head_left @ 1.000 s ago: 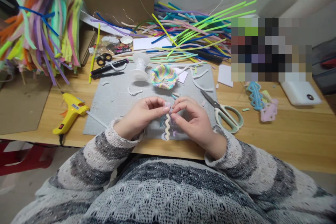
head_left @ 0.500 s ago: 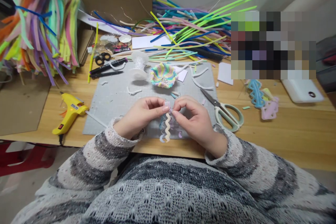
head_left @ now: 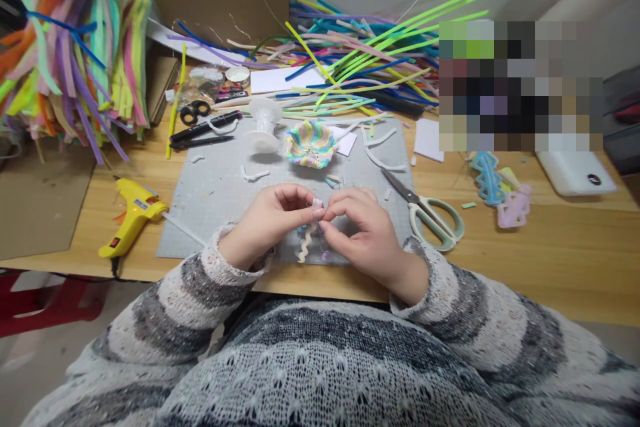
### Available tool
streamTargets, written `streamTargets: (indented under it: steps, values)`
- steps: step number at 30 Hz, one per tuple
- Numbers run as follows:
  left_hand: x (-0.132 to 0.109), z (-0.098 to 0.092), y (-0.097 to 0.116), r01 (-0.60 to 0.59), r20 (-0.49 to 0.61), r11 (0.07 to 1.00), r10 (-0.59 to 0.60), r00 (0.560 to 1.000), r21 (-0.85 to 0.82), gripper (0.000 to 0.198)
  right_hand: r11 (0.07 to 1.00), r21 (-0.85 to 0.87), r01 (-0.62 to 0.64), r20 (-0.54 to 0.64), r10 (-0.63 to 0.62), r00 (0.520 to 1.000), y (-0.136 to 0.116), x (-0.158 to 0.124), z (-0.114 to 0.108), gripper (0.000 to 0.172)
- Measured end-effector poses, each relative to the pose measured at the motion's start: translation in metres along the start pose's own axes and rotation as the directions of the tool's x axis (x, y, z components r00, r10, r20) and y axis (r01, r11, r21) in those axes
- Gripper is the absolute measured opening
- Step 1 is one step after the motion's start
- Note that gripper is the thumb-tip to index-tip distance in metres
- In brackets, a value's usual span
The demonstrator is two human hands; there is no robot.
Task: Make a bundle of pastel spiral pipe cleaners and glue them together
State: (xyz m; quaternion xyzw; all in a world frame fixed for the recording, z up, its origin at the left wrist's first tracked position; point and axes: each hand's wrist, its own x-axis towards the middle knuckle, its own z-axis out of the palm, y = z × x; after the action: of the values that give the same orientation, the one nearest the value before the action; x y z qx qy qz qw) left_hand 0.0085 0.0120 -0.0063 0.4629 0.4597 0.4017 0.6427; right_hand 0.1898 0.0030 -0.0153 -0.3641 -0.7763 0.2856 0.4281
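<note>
My left hand (head_left: 273, 220) pinches a small pale lilac pipe-cleaner piece (head_left: 318, 203) between thumb and forefinger. Below the fingers dangle a wavy cream strand (head_left: 307, 243) and a bit of purple (head_left: 325, 255), partly hidden by the hands. My right hand (head_left: 357, 227) is closed in a pinch right against the left fingertips; what lies in it is too small to make out. Just beyond the hands, a ruffled pastel pipe-cleaner cup (head_left: 311, 145) sits on the grey cutting mat (head_left: 210, 207), beside a spool of clear line (head_left: 264, 127).
Scissors (head_left: 435, 217) lie on the right, their tips on the mat. A yellow glue gun (head_left: 133, 217) rests at left. Behind are loose pipe cleaners (head_left: 365, 53) and pens (head_left: 205, 130); bundles (head_left: 65, 53) stand far left. A white phone-like object (head_left: 575, 172) is at right.
The dangling cream strand has swung to the left, and the purple bit has shifted left too. My right fingertips have moved slightly left and down, closer against the left thumb.
</note>
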Motion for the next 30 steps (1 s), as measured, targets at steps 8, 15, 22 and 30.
streamTargets:
  steps: [8, 15, 22, 30]
  values:
    - [-0.001, -0.004, 0.008, -0.209, 0.092, 0.975, 0.202, 0.975, 0.072, 0.007, 0.954, 0.276, -0.117, -0.077, 0.143, 0.987, 0.003, 0.003, -0.003, 0.003]
    - [-0.001, -0.004, 0.008, -0.308, 0.127, 0.945, 0.294, 0.947, 0.110, 0.010, 0.798, 0.533, -0.279, 0.194, 0.206, 0.959, 0.011, 0.003, 0.002, 0.019]
    - [-0.002, -0.002, 0.009, -0.263, 0.138, 0.962, 0.251, 0.958, 0.070, 0.008, 0.701, 0.595, -0.392, 0.194, 0.349, 0.917, 0.008, 0.003, 0.003, 0.010]
    - [0.000, -0.006, 0.003, -0.333, 0.081, 0.937, 0.326, 0.942, 0.106, 0.035, 0.493, 0.759, -0.425, 0.189, 0.459, 0.868, 0.009, 0.004, 0.005, 0.010]
